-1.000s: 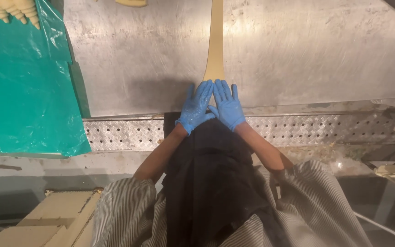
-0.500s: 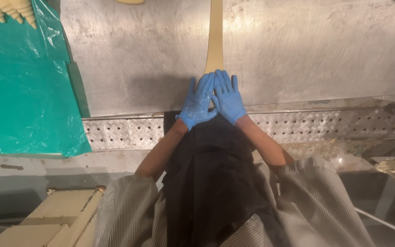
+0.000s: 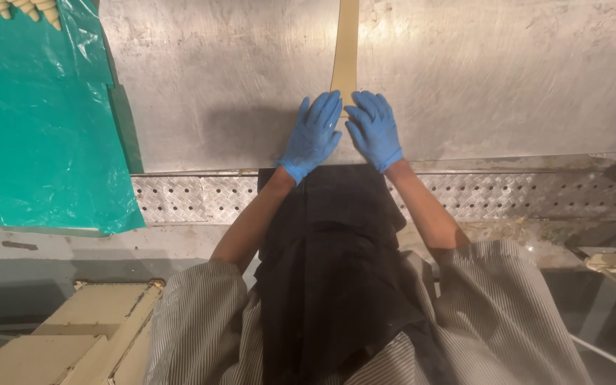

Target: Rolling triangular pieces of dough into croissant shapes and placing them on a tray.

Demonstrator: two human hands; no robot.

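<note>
On dough strip (image 3: 344,50): both hands (image 3: 313,135) (gloved, flat).

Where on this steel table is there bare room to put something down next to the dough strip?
Bare steel table lies right of the dough strip, up to the near edge. More lies left of it, between the strip and the green plastic sheet. It is crowded at the strip's near end, under the left hand and right hand.

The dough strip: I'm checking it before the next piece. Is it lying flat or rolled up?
Flat. The dough strip lies spread along the steel table; its near end is hidden under both gloved hands.
</note>
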